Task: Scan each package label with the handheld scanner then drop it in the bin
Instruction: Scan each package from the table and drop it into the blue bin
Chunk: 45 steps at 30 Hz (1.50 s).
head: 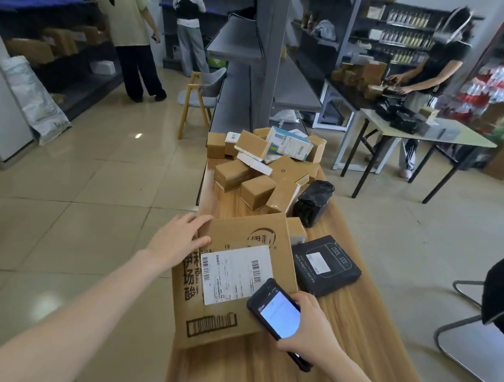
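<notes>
Box lies flat at near left of table, white label facing up. Left hand grips box's far left corner, fingers over top edge, thumb on upper face. Right hand curled round scanner, lit screen up, its tip over label's near right corner. Black parcel just right of box.

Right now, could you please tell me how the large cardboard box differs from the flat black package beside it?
The large cardboard box is brown, the flat black package dark. The box is bigger and bears a larger white label than the package. The left hand holds the box's corner and the right hand holds the handheld scanner over it; the package lies untouched. Both rest on the wooden table, labels up.
</notes>
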### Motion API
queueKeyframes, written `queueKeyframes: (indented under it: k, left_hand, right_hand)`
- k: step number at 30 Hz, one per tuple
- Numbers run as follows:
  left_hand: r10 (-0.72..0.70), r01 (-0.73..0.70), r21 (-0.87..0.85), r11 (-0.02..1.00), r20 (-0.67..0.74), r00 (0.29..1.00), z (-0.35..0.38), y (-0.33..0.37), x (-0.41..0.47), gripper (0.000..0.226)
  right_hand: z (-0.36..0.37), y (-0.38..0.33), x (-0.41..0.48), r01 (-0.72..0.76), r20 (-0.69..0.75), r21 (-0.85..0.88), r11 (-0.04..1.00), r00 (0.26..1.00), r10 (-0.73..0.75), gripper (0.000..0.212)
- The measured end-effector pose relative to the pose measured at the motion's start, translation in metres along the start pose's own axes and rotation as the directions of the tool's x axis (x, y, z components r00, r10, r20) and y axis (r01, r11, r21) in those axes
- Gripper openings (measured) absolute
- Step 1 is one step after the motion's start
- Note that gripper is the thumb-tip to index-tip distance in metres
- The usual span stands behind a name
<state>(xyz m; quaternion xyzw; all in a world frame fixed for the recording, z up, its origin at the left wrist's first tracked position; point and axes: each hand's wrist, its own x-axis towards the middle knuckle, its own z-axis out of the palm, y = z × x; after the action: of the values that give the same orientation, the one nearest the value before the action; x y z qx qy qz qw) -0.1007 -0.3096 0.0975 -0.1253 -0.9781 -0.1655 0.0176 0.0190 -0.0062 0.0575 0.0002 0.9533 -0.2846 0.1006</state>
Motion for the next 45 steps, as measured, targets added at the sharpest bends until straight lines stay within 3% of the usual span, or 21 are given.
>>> queueKeyframes:
  k: [5, 7, 9, 12, 16, 19, 23, 28, 40, 43, 45]
  left_hand:
    - [-0.001, 0.001, 0.007, 1.0, -0.096, 0.995, 0.029, 0.007, -0.03, 0.07]
    - [-0.098, 0.093, -0.044, 0.995, -0.149, 0.984, 0.041, 0.016, -0.043, 0.077]
    - [-0.279, 0.241, -0.199, 0.95, -0.19, 0.941, 0.055, 0.026, -0.056, 0.09]
    - [-0.433, 0.373, -0.4, 0.837, -0.068, 0.899, 0.072, 0.035, -0.07, 0.11]
    - [-0.413, 0.413, -0.377, 0.829, 0.085, 0.907, 0.071, 0.03, -0.074, 0.127]
    - [-0.35, 0.366, -0.364, 0.856, 0.112, 0.93, 0.067, 0.021, -0.07, 0.123]
    - [-0.337, 0.358, -0.395, 0.846, 0.124, 0.933, 0.067, 0.02, -0.064, 0.106]
    - [-0.352, 0.371, -0.381, 0.847, 0.122, 0.928, 0.069, 0.022, -0.062, 0.104]
    - [-0.347, 0.362, -0.347, 0.865, 0.107, 0.932, 0.07, 0.028, -0.068, 0.1]
    - [-0.351, 0.366, -0.342, 0.866, 0.107, 0.93, 0.07, 0.027, -0.068, 0.1]
    - [-0.348, 0.359, -0.339, 0.869, 0.097, 0.933, 0.071, 0.026, -0.068, 0.1]
  right_hand:
    - [-0.003, -0.004, 0.009, 0.003, 0.008, -0.012, 1.0, 1.0, -0.003, 0.086]
    - [-0.004, -0.005, 0.013, 0.01, 0.015, -0.028, 1.0, 1.0, -0.009, 0.086]
    - [-0.005, -0.007, 0.016, 0.012, 0.017, -0.047, 0.999, 1.0, -0.012, 0.087]
    - [-0.01, -0.009, 0.022, 0.009, 0.039, -0.061, 0.998, 0.999, -0.006, 0.088]
    - [-0.032, -0.011, 0.032, 0.014, 0.046, -0.098, 0.995, 0.999, -0.01, 0.087]
    - [-0.06, -0.016, 0.041, 0.065, 0.023, -0.243, 0.968, 0.998, -0.061, 0.09]
    - [-0.092, -0.024, 0.048, 0.154, 0.05, -0.554, 0.818, 0.987, -0.152, 0.092]
    - [-0.109, -0.033, 0.051, 0.164, 0.038, -0.685, 0.71, 0.981, -0.19, 0.091]
    - [-0.108, -0.04, 0.05, 0.15, 0.04, -0.732, 0.665, 0.983, -0.179, 0.088]
    - [-0.105, -0.035, 0.05, 0.132, 0.024, -0.699, 0.703, 0.987, -0.161, 0.089]
    - [-0.1, -0.03, 0.05, 0.091, 0.006, -0.602, 0.793, 0.994, -0.11, 0.088]
